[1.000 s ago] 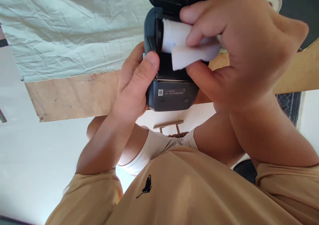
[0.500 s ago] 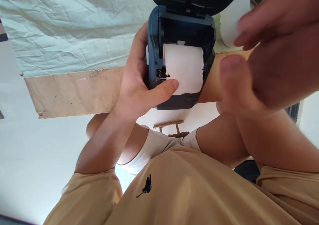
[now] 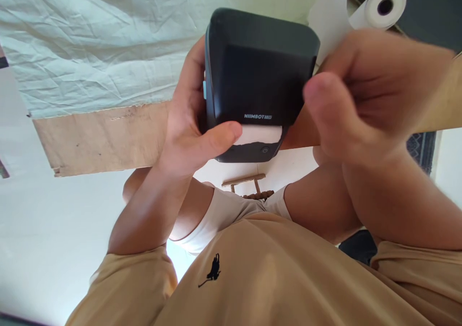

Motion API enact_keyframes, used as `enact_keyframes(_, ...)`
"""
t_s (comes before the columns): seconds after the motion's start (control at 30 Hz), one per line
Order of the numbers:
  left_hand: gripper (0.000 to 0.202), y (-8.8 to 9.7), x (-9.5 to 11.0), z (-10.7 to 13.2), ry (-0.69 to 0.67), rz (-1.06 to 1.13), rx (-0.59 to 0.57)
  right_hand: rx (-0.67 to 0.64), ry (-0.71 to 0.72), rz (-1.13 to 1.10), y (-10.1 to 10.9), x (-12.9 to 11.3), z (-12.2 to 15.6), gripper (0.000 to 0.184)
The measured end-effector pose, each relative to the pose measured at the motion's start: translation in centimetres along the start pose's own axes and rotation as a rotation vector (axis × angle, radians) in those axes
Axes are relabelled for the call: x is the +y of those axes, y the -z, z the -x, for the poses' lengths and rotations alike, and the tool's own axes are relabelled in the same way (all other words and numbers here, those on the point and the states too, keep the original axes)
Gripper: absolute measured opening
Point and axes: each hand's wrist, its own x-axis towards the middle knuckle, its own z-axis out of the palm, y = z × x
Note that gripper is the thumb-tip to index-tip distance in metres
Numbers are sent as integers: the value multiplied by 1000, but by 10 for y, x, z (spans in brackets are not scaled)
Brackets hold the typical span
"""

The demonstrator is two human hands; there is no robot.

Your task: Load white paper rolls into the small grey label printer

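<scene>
- Label printer (image 3: pixel 265 71), dark, one piece: we find it between the two hands, over the front edge of the table, lid down, lettered "NIIMBOT". We cannot tell whether the table bears any of its weight.
- Left hand (image 3: pixel 184 136): closed around the printer's left side, thumb laid across the lower front, fingers passing behind the body. The printer lies directly in its grasp.
- White paper strip (image 3: pixel 263 134): we note it emerging below the lid's lower edge, with a ragged end; the left thumb tip lies at its left end.
- Right hand (image 3: pixel 375 90): half closed, fingers curled, thumb pointing toward the printer, blurred. The printer is just beside the thumb, to its left; we cannot tell whether they touch, nor whether the fingers hold anything.
- Light-blue tab (image 3: pixel 204 89): on the printer's left side, close to the left hand.
- Paper roll (image 3: pixel 373 10), white, with a dark core hole: beyond the right hand, near the upper right corner.
- Loose white paper (image 3: pixel 328 22): between the printer and the roll.
- Pale green cloth (image 3: pixel 101 42), creased: we see it over the table, leaving a bare wooden edge (image 3: pixel 101 138) toward the person.
</scene>
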Motion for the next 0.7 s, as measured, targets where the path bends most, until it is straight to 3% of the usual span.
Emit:
enact_keyframes(0.1,76,-4,2,0,10,74,23,-53,-15,-76,-2,-2,2,58)
enact_keyframes(0.23,56,-9,5,-2,70,59,30,-132,-94,-36,-3,3,2,57)
enact_keyframes(0.37,43,-11,4,-4,36,152,38,-137,-111,2,-5,5,-4,57)
enact_keyframes(0.57,53,-13,10,-6,69,224,39,-142,-124,-30,-10,5,-10,57)
enact_keyframes(0.63,31,-18,13,-9,73,220,14,-133,-115,-15,-10,7,-9,55)
enact_keyframes(0.67,31,-20,13,-11,87,200,3,-129,-104,7,-9,8,-8,54)
enact_keyframes(0.7,50,-22,12,-13,91,183,-14,-130,-87,35,-8,10,-7,53)
